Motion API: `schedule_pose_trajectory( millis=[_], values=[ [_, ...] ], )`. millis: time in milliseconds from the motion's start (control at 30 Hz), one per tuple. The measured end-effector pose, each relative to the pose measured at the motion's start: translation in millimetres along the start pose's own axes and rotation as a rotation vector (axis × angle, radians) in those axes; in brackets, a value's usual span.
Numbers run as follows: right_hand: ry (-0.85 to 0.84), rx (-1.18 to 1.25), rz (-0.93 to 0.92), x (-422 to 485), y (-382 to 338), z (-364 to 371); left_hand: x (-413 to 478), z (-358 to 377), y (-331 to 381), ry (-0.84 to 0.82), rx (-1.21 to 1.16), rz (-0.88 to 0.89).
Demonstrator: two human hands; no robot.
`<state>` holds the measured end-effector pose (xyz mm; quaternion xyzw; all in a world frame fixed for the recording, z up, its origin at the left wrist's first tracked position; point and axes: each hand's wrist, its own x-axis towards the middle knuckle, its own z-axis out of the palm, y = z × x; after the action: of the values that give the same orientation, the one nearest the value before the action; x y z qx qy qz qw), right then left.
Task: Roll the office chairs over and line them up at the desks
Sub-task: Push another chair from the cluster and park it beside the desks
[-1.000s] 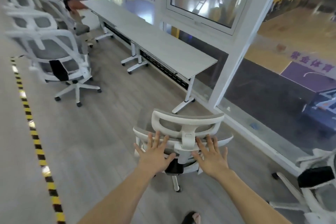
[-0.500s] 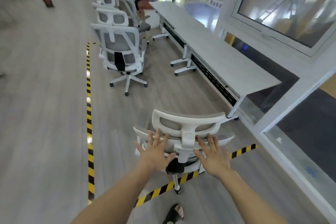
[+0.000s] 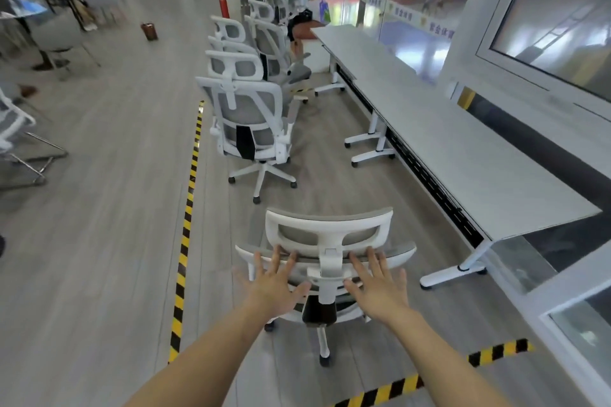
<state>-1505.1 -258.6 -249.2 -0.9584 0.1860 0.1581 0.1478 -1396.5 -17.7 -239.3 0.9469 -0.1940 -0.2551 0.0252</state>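
head view looks down on a white mesh office chair [image 3: 325, 241] just ahead, left of the long desks [image 3: 463, 155]; left hand [image 3: 276, 284] and right hand [image 3: 380, 287] lie flat on its backrest, fingers spread, gripping nothing; its seat and most castors are hidden; a row of chairs [image 3: 248, 116] beyond blurs.

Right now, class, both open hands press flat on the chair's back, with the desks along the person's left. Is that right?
Not quite. The head view shows the desks along the person's right. The left hand and right hand do press open on the chair.
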Motion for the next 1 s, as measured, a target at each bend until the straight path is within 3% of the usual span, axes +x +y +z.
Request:
schedule_pose_trajectory(
  millis=[367, 733, 1000],
  values=[
    [-0.016, 0.013, -0.021, 161, -15, -53, 139, -74, -6, -0.017, -0.015, -0.015],
    [0.013, -0.013, 0.046, 339, -65, -106, 317, -175, -54, -0.021, 0.079, 0.113],
    [-0.024, -0.102, 0.091, 421, -85, -144, 402, -232, -64, -0.048, 0.107, 0.152]
  ],
)
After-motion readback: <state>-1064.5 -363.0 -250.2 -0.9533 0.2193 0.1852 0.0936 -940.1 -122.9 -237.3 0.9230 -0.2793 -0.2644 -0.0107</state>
